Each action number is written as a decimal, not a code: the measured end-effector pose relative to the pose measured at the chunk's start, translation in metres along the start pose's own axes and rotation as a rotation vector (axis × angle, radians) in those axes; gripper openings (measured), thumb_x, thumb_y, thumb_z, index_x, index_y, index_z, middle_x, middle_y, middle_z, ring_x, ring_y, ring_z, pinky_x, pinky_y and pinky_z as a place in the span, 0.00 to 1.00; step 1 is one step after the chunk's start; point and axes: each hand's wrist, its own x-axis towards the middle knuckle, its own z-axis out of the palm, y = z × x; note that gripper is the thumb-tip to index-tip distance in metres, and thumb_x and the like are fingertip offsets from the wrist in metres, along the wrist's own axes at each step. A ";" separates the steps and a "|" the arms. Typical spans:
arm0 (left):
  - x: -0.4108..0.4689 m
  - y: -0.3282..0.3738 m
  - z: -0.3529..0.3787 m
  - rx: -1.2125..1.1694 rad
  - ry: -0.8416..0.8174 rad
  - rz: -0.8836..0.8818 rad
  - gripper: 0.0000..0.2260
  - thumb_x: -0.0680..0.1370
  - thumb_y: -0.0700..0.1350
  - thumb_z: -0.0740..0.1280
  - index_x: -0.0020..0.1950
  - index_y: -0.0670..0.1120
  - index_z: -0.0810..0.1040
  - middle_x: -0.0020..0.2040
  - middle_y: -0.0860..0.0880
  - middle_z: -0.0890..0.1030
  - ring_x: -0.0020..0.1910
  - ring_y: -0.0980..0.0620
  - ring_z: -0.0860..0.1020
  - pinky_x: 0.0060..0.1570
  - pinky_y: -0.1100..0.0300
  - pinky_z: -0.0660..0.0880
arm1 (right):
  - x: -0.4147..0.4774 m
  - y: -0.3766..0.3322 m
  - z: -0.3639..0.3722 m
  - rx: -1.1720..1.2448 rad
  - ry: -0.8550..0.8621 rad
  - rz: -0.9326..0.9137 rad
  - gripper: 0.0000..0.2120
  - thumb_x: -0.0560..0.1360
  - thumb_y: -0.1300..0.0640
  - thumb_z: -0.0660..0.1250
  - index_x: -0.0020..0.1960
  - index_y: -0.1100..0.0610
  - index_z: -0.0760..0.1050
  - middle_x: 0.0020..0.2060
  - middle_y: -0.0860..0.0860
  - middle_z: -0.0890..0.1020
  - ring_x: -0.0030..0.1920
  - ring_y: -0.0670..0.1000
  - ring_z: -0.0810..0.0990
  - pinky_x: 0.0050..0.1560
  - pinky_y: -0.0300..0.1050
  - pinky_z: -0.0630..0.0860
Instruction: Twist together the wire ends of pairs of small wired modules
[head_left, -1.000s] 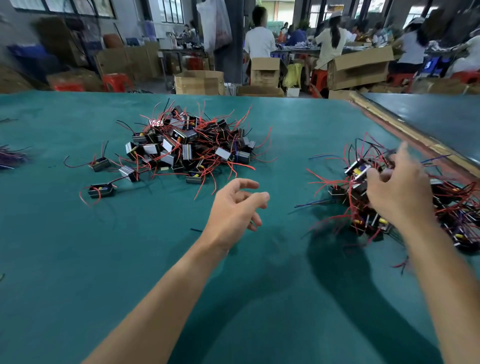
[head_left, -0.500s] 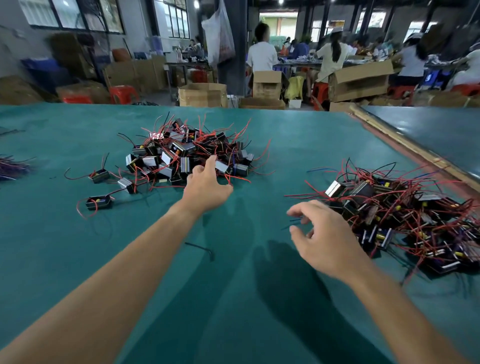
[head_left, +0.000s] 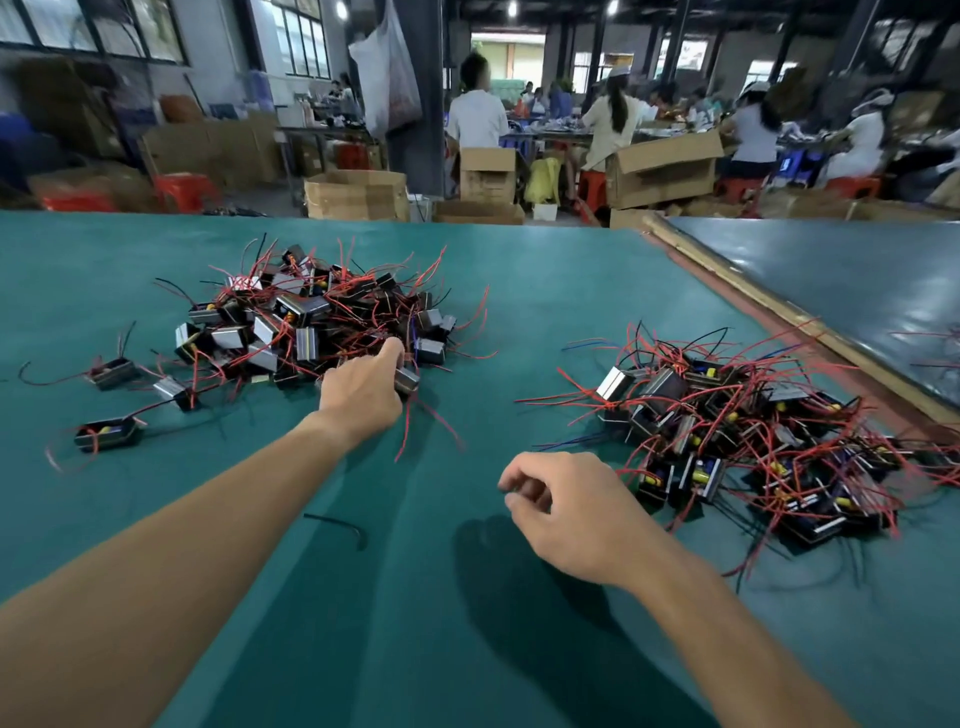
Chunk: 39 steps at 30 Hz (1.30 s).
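Observation:
A big heap of small black modules with red and black wires (head_left: 311, 322) lies on the green table (head_left: 457, 654) at the left. A second tangled heap (head_left: 753, 441) lies at the right. My left hand (head_left: 361, 392) is at the near edge of the left heap, fingers closed around one module (head_left: 408, 380) whose red wires trail toward me. My right hand (head_left: 566, 512) hovers over the bare mat left of the right heap, fingers loosely curled, holding nothing.
Three single modules (head_left: 111, 373) (head_left: 176, 391) (head_left: 106, 434) lie apart, left of the left heap. A short black wire scrap (head_left: 337, 522) lies between my arms. A wooden strip (head_left: 779, 317) borders a second table at the right. Boxes and seated people fill the background.
My left hand reached forward to the left heap and closed on a module at its edge. My right hand drew back from the right heap toward the middle of the mat.

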 end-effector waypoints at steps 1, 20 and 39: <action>-0.004 0.001 0.001 -0.016 0.030 0.013 0.13 0.73 0.37 0.63 0.55 0.48 0.67 0.40 0.44 0.78 0.40 0.38 0.76 0.40 0.52 0.67 | 0.000 0.000 0.000 0.000 -0.009 0.003 0.03 0.74 0.54 0.66 0.45 0.48 0.78 0.32 0.40 0.80 0.37 0.43 0.78 0.43 0.36 0.75; -0.132 0.054 -0.021 -0.530 0.029 -0.009 0.08 0.72 0.43 0.73 0.48 0.50 0.77 0.39 0.56 0.81 0.37 0.55 0.77 0.42 0.58 0.75 | 0.006 0.004 -0.004 0.072 0.113 0.164 0.20 0.76 0.51 0.67 0.67 0.46 0.72 0.52 0.39 0.80 0.45 0.42 0.80 0.56 0.43 0.74; -0.128 0.039 -0.025 -0.579 -0.188 0.035 0.16 0.69 0.36 0.70 0.53 0.50 0.78 0.45 0.53 0.79 0.35 0.56 0.77 0.38 0.69 0.74 | 0.001 -0.005 0.023 0.025 0.028 -0.138 0.09 0.71 0.51 0.74 0.48 0.43 0.75 0.35 0.39 0.81 0.39 0.44 0.78 0.44 0.44 0.75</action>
